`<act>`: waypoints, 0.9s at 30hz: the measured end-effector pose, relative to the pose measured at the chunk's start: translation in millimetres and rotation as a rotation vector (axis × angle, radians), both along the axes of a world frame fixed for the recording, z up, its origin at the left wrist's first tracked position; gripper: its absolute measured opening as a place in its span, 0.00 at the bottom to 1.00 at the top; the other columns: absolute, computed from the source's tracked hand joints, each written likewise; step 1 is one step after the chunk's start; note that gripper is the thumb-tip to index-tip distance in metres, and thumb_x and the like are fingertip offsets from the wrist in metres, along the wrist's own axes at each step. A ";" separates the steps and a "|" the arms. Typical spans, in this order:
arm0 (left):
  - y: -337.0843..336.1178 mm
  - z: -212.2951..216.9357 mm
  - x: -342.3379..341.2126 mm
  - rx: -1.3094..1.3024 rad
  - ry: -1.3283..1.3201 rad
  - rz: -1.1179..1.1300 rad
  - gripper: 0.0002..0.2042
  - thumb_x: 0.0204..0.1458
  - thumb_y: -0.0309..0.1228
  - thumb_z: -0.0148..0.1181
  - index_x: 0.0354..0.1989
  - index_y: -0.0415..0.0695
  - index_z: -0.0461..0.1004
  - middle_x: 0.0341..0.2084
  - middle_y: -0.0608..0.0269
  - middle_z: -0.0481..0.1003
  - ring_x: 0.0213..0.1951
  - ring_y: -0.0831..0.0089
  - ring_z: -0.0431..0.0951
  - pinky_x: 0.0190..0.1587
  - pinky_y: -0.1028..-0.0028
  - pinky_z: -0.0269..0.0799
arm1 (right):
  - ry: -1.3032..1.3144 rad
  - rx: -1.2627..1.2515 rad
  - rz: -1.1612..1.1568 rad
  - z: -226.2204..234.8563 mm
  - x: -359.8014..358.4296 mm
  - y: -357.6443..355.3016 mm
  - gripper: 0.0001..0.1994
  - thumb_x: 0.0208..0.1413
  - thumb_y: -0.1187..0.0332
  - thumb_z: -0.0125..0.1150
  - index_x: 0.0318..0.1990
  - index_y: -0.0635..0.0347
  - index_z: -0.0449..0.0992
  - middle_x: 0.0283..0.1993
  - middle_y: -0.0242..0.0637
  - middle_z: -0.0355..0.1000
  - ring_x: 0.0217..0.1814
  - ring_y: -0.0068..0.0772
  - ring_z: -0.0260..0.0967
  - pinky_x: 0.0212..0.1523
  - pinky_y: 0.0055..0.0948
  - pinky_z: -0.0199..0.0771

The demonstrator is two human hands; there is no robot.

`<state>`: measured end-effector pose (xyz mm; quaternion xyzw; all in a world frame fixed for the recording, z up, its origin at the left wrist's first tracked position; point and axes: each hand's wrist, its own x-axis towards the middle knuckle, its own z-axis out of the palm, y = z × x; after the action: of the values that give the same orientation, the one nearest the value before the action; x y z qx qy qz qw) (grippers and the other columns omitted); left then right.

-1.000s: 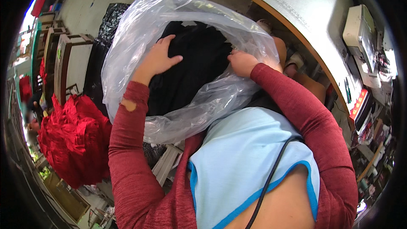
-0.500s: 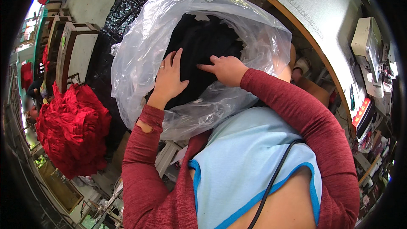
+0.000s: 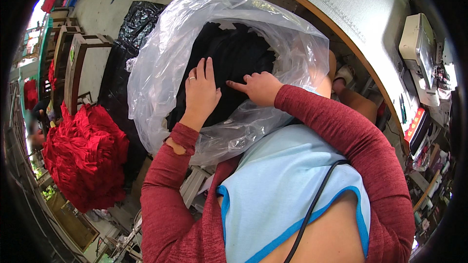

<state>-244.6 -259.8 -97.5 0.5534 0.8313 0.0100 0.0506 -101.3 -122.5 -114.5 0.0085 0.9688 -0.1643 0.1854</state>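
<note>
A large clear plastic bag (image 3: 156, 73) stands before me with its mouth spread wide, holding a heap of black cloth (image 3: 239, 44). On the near left part of the cloth lies my left hand (image 3: 201, 92), open, its fingers stretched out and its thumb beside the palm. From the right, my right hand (image 3: 263, 89) reaches over the bag's opening. Its index finger extends onto the cloth while the other fingers bend; nothing shows in its grasp. How deep the cloth goes is hidden.
A big bundle of red cloth (image 3: 85, 158) sits at left, beside black plastic sheeting (image 3: 119, 73). A pale table (image 3: 341, 0) with a brown edge curves along the right, bearing a beige machine (image 3: 419, 44). Wooden frames (image 3: 78, 65) stand far left. Someone's leg (image 3: 358, 104) shows beyond the bag.
My left hand has slid a little to the right over the black cloth, and its thumb has drawn in. The right hand stays nearly in place. The whole view has shifted slightly.
</note>
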 end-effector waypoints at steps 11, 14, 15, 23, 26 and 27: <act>4.5 11.8 -39.0 -0.111 -0.182 0.038 0.37 0.36 0.33 0.66 0.58 0.37 0.58 0.41 0.46 0.71 0.39 0.49 0.75 0.43 0.59 0.72 | 0.322 -0.245 -0.143 -9.4 -4.7 -4.7 0.23 0.47 0.72 0.55 0.55 0.49 0.71 0.45 0.44 0.68 0.44 0.42 0.70 0.42 0.39 0.73; 7.6 15.6 -45.8 -0.112 -0.231 0.047 0.35 0.36 0.33 0.65 0.56 0.38 0.61 0.44 0.45 0.71 0.43 0.49 0.74 0.45 0.59 0.71 | 0.500 -0.446 -0.206 -13.6 -19.5 -17.0 0.23 0.43 0.77 0.57 0.52 0.59 0.72 0.45 0.42 0.69 0.44 0.42 0.70 0.45 0.36 0.73; 6.9 16.9 -48.2 -0.112 -0.235 0.050 0.34 0.36 0.33 0.65 0.56 0.38 0.61 0.44 0.45 0.71 0.44 0.49 0.74 0.46 0.59 0.71 | 0.417 -0.624 -0.306 -16.8 -24.9 -19.7 0.22 0.44 0.77 0.57 0.52 0.60 0.72 0.46 0.43 0.70 0.43 0.41 0.71 0.45 0.35 0.73; 8.6 40.5 -59.9 -0.117 -0.325 0.065 0.32 0.38 0.32 0.62 0.56 0.39 0.64 0.47 0.46 0.71 0.48 0.50 0.72 0.51 0.61 0.68 | -0.097 -1.929 -1.512 -14.1 -62.6 16.9 0.12 0.56 0.78 0.47 0.47 0.73 0.65 0.45 0.47 0.68 0.46 0.41 0.70 0.48 0.37 0.76; 6.0 44.5 -59.0 -0.096 -0.345 0.057 0.32 0.38 0.32 0.61 0.57 0.39 0.63 0.48 0.46 0.70 0.49 0.50 0.71 0.52 0.61 0.67 | -0.013 -2.024 -1.526 -29.1 -63.7 36.3 0.13 0.59 0.75 0.41 0.51 0.71 0.61 0.53 0.51 0.62 0.53 0.45 0.64 0.60 0.43 0.64; 4.8 44.9 -58.7 -0.100 -0.359 0.064 0.33 0.38 0.32 0.61 0.57 0.39 0.62 0.49 0.46 0.69 0.49 0.50 0.71 0.52 0.61 0.67 | -0.013 -2.085 -1.494 -26.5 -63.4 41.7 0.15 0.59 0.75 0.40 0.53 0.71 0.58 0.58 0.53 0.58 0.55 0.48 0.62 0.64 0.44 0.58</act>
<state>-303.3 -255.1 -52.6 0.5128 0.8256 0.0687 0.2251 -164.7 -80.7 -141.0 0.3996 0.1418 -0.9052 -0.0276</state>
